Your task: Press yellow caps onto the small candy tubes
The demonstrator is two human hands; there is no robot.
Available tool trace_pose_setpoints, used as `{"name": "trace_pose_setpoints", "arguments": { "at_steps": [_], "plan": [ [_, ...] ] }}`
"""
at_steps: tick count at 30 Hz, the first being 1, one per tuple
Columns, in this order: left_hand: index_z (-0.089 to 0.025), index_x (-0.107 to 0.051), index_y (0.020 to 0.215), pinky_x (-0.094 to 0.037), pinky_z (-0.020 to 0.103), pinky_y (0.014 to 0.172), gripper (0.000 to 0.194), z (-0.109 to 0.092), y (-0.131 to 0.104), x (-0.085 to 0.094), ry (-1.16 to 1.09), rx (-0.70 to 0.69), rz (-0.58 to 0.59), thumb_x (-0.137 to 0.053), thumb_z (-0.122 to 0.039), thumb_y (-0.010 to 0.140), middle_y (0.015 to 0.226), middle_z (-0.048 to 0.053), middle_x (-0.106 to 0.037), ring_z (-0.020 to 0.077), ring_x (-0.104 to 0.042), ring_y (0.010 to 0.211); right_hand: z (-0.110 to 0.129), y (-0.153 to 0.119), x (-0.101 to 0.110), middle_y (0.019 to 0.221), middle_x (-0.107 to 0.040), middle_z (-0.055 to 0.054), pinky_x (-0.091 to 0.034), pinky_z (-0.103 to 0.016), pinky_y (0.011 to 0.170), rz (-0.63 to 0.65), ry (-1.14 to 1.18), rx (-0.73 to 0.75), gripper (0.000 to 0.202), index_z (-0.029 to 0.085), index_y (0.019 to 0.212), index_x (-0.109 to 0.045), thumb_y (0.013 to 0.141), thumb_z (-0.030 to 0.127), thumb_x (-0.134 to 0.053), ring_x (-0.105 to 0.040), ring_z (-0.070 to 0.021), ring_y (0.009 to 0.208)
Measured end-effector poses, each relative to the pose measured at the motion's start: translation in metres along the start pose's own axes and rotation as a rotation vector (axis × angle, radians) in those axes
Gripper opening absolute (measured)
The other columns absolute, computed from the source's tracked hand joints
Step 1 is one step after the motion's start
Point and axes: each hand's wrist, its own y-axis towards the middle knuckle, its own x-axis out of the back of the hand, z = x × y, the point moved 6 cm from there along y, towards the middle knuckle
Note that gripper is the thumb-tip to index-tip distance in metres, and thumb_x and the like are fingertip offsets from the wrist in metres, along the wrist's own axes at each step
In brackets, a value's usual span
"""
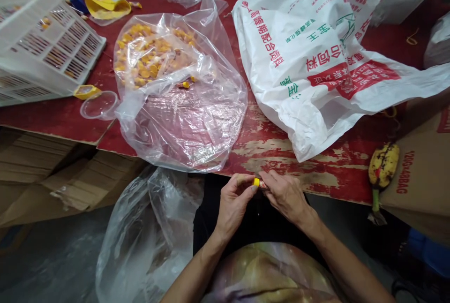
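A small tube with a yellow cap (256, 182) is held between my two hands, just off the table's front edge. The fingers and thumb of my left hand (236, 200) pinch it at the capped end. My right hand (285, 196) grips its other end, which the fingers mostly cover. Beyond my hands lies a clear plastic bag (197, 120) with many yellow-capped pieces (147, 61) gathered in its far left part. One such piece (183, 85) rests apart from them, near the middle of the bag.
A large white printed sack (298, 49) covers the right part of the red table (267, 141). At the left are a white basket (45, 49) and a clear round lid (99, 105). A banana (383, 167) hangs by a cardboard box (418, 176). Another clear bag (140, 237) hangs below the table.
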Motion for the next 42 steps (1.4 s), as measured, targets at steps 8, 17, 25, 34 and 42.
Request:
{"name": "trace_pose_setpoints", "arguments": {
  "at_steps": [8,17,25,34,42],
  "plan": [
    [-0.025,-0.072,0.101,-0.046,0.027,0.084,0.02,0.002,-0.008,-0.009,0.204,-0.126,-0.035,-0.059,-0.028,0.085,0.095,0.004,-0.064,0.017,-0.059,0.09,-0.004,0.005,-0.007,0.1,-0.06,-0.003,-0.034,-0.03,0.061,0.164,0.104,-0.094,0.033,0.02,0.116,-0.051,0.083,0.017,-0.051,-0.06,-0.0177,0.079],
    [-0.026,-0.072,0.099,-0.047,0.027,0.082,0.019,0.009,-0.012,-0.014,0.173,-0.142,-0.059,-0.063,-0.025,0.082,0.093,0.003,-0.064,0.0163,-0.059,0.088,-0.005,0.003,-0.013,0.099,-0.062,-0.005,-0.03,-0.03,0.057,0.226,0.061,-0.131,0.023,0.02,0.11,-0.053,0.087,0.019,-0.049,-0.061,-0.0189,0.076],
    [-0.026,-0.072,0.099,-0.048,0.028,0.081,0.019,0.01,-0.016,-0.021,0.211,-0.191,-0.046,-0.062,-0.025,0.083,0.093,0.004,-0.065,0.0172,-0.06,0.087,0.0,-0.002,-0.015,0.095,-0.064,-0.005,-0.034,-0.029,0.059,0.187,0.125,-0.168,0.017,0.02,0.104,-0.054,0.089,0.017,-0.047,-0.063,-0.0188,0.079],
    [-0.017,-0.068,0.072,-0.041,0.023,0.067,0.026,0.011,0.008,0.003,0.158,-0.022,-0.004,-0.058,-0.038,0.084,0.069,0.0,-0.058,0.0129,-0.051,0.067,0.02,0.005,-0.01,0.106,-0.06,-0.006,-0.041,-0.031,0.067,0.189,0.301,-0.102,0.03,0.018,0.115,-0.048,0.085,0.017,-0.048,-0.062,-0.0217,0.087],
    [-0.015,-0.065,0.083,-0.045,0.023,0.055,0.041,0.005,0.04,0.006,-0.168,0.128,-0.083,-0.064,-0.055,0.073,0.073,0.002,-0.06,0.0126,-0.056,0.06,0.016,-0.014,0.007,0.093,-0.057,-0.003,-0.04,-0.025,0.07,0.13,0.897,0.06,0.024,0.017,0.108,-0.053,0.085,0.02,-0.047,-0.052,-0.0134,0.078]
  ]
}}
